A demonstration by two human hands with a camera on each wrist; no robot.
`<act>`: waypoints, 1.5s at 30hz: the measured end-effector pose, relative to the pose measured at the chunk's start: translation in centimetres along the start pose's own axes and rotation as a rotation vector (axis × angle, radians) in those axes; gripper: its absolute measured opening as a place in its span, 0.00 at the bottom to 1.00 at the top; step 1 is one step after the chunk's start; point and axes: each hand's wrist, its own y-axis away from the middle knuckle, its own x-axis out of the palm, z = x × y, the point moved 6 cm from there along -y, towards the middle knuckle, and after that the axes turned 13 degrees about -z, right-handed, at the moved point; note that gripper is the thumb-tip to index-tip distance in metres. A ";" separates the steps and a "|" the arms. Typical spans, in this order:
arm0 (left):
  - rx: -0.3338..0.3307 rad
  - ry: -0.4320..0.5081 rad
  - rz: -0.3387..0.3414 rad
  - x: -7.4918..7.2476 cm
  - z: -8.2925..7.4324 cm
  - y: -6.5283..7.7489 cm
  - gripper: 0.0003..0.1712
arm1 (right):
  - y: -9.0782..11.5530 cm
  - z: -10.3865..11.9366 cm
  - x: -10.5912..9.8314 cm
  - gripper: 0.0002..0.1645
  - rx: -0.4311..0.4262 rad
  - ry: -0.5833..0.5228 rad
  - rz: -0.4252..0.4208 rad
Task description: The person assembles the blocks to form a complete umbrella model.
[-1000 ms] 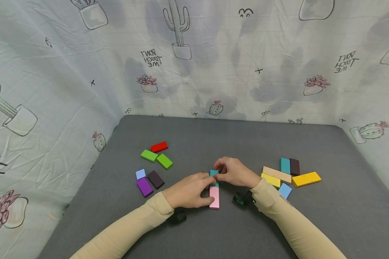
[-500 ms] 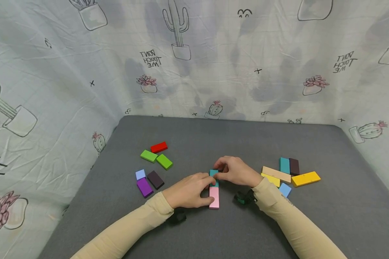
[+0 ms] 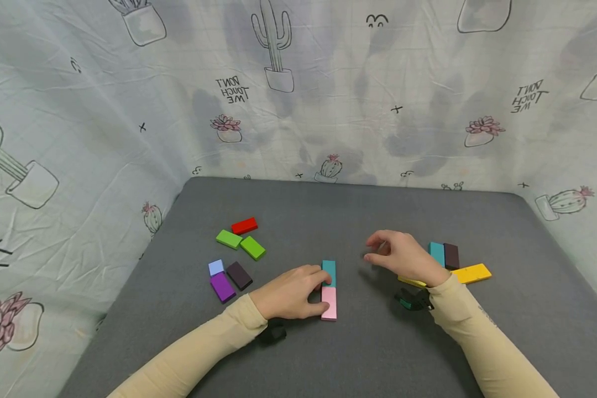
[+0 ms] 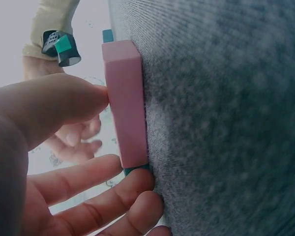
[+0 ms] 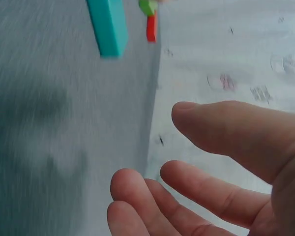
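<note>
A teal block [image 3: 329, 268] and a pink block [image 3: 329, 303] lie end to end in a line on the grey table, the pink one nearer me. My left hand [image 3: 291, 293] rests its thumb on the pink block and a fingertip on the teal one. The left wrist view shows the thumb touching the pink block [image 4: 125, 108], with the other fingers near its far end. Off to the right, my right hand [image 3: 403, 254] is raised above the table, thumb and fingers apart, holding nothing. The teal block [image 5: 108, 27] stands away from it in the right wrist view.
Left lie a red block [image 3: 244, 225], two green blocks [image 3: 252, 248], a dark block [image 3: 239, 276], a purple block [image 3: 223, 287] and a light-blue block [image 3: 216, 268]. Right are another teal block [image 3: 436, 253], a dark block [image 3: 451, 256] and yellow blocks [image 3: 471, 273], partly hidden.
My right hand has let go of the teal block and moved right, now covering some of the blocks there. The left hand and the two lined-up blocks have stayed put.
</note>
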 end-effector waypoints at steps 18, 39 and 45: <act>0.020 0.011 -0.015 0.1 0.0 0.0 0.19 | 2.2 -5.2 -6.4 0.27 0.208 0.230 -0.085; 0.002 0.010 0.003 0.0 0.0 0.1 0.20 | 2.3 -8.4 -6.6 0.30 0.266 0.344 -0.041; -0.003 0.008 0.006 0.0 0.0 0.1 0.19 | 2.5 -8.6 -6.4 0.29 0.245 0.357 -0.030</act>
